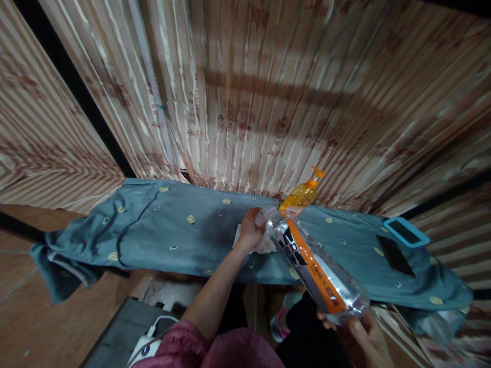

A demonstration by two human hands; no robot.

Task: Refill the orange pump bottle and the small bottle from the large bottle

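A large clear plastic bottle [333,266] with an orange, black and silver label lies slantwise in front of me. My right hand [364,335] holds its base near the lower right. At the upper left end, my left hand [250,231] is closed around the neck; the fingertips and exact grip are partly hidden. Under and beside this hand, a white tissue [266,246] rests on the cloth. Just behind the bottle's neck end stands an orange pump bottle [301,197], tilted in the view, with yellow-orange liquid.
A grey-green patterned cloth [199,230] covers the narrow table. To the right are a dark phone [396,255] and a blue-framed device [406,231]. Striped curtains [238,102] hang behind. Lower left, a white power strip [148,347] with a cable sits on a dark box [115,332].
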